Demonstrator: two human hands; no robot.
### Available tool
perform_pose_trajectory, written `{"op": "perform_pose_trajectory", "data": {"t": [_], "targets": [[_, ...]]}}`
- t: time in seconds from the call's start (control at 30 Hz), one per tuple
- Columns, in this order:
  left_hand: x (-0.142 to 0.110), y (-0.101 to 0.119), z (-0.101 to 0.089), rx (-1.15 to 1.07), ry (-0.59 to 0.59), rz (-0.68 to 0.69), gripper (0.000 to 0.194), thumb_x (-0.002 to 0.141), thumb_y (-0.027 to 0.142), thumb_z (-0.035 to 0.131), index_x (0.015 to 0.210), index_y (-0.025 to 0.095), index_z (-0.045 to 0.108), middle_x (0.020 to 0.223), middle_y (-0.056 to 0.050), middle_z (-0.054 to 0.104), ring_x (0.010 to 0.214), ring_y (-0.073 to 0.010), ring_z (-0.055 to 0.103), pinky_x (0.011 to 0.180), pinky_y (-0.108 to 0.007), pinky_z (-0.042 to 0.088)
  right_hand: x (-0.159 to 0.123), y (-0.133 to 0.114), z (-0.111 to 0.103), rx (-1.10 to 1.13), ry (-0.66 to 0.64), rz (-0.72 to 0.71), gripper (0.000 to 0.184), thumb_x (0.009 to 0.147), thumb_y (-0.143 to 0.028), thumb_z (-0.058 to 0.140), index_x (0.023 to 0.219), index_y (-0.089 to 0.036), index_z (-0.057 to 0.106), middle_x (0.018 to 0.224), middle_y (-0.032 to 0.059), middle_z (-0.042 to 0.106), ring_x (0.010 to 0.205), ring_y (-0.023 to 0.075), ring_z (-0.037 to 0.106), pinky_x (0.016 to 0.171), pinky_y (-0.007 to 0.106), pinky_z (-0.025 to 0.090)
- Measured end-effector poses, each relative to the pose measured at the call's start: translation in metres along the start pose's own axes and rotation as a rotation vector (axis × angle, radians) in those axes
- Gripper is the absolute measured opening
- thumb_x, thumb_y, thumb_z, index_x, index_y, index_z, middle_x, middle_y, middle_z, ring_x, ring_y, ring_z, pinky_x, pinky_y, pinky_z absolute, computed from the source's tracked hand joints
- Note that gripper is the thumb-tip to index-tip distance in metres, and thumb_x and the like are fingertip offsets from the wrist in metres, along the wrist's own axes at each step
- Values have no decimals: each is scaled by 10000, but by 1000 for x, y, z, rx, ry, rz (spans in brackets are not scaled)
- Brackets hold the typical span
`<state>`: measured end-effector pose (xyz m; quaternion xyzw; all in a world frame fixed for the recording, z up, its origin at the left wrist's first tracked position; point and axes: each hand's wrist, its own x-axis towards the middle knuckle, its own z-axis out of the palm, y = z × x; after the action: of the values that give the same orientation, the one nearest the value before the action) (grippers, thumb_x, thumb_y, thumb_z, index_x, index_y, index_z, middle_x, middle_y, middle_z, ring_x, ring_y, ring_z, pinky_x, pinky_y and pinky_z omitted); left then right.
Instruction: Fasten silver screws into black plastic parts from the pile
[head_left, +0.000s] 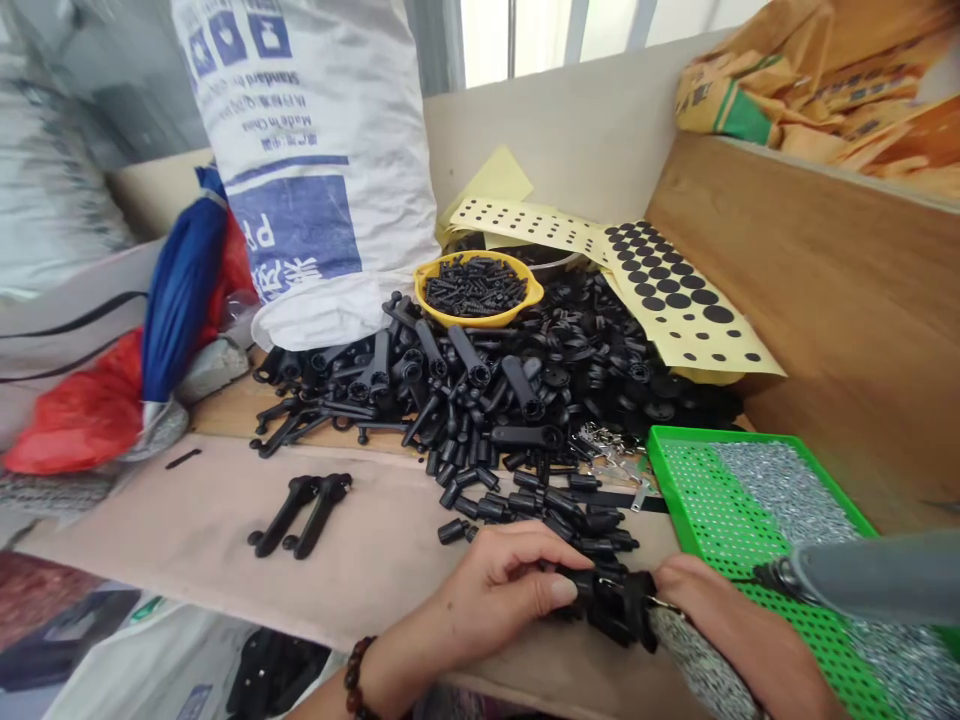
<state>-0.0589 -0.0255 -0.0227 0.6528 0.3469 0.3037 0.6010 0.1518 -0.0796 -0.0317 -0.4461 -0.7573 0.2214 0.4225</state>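
Observation:
My left hand [517, 580] pinches a black plastic part [604, 600] between thumb and fingers, just above the front of the table. Close to that part's right end, my right hand [742, 625] is closed around a speckled grey piece [697, 655], perhaps a handle; its kind is unclear. A thin metal bit shows between it and the black part. Behind my left hand lie several black cylindrical pieces [491, 508]. Two assembled black arms [321, 515] rest side by side on the pinkish table surface [195, 530] to the left.
Beyond is a heap of black arms and knobs [465, 400], with a yellow bowl [536, 292] of screw-like black pieces. A green tray [675, 480] holds small metal parts; a grey cylindrical tool [877, 575] extends over it. Sticker sheets [667, 290], a white sack [322, 130] and a blue umbrella [176, 290] stand around.

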Motion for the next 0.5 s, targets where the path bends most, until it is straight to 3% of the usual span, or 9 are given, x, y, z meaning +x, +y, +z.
{"op": "perform_pose_trajectory", "data": {"t": [0.27,0.4,0.5], "targets": [[5,3,4,-147,-78,-124,444,769,539,608,905,135,734,731,-37,571,604,-109,502,575,-217,398,-8,7,10,42,-45,107,350,945,-246,334,684,-216,566,615,23,531,595,173,538,636,290,449],[5,-2,10,-217,-67,-186,457,751,537,625,912,123,731,719,-34,564,550,-87,482,525,-201,389,-10,17,14,186,-56,182,397,921,-383,397,601,-226,572,556,14,502,574,180,530,595,275,447],[5,-3,14,-111,-14,-68,374,813,455,590,912,120,725,722,-47,600,592,-111,530,561,-216,426,-14,28,17,318,-44,353,384,838,-512,494,611,-231,624,564,18,555,576,187,549,555,255,453]]}}
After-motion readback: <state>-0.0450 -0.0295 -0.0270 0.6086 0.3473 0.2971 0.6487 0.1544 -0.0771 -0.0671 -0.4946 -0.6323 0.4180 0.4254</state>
